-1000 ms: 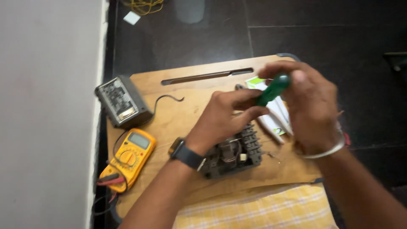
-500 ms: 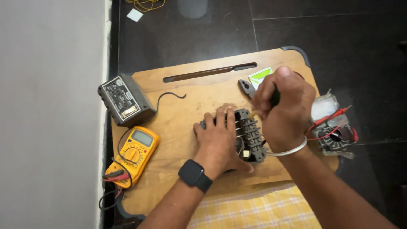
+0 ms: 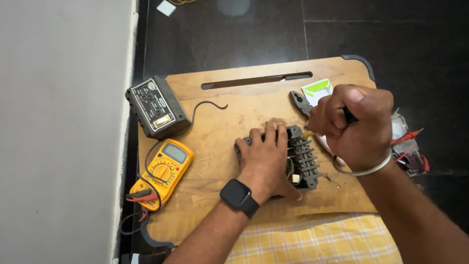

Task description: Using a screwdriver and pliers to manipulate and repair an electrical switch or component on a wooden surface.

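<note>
A dark terminal block with rows of screw contacts (image 3: 302, 157) lies on a wooden lap board (image 3: 220, 122). My left hand (image 3: 264, 159), with a black watch on the wrist, presses flat on the block's left part and holds it down. My right hand (image 3: 354, 124) is fisted around a screwdriver whose green handle is mostly hidden in the fist; its tip meets the block's upper right edge. A metal bangle sits on the right wrist.
Pliers (image 3: 300, 102) and a white-and-green packet (image 3: 317, 90) lie behind the right hand. A black box with a loose wire (image 3: 156, 107) and a yellow multimeter (image 3: 163, 166) sit at the board's left. Red probes and clear packaging (image 3: 408, 146) lie right. A wall (image 3: 58, 132) stands left.
The right hand came down from above the board with the screwdriver to the block's upper right edge. The left hand settled flat on the block, which now lies still.
</note>
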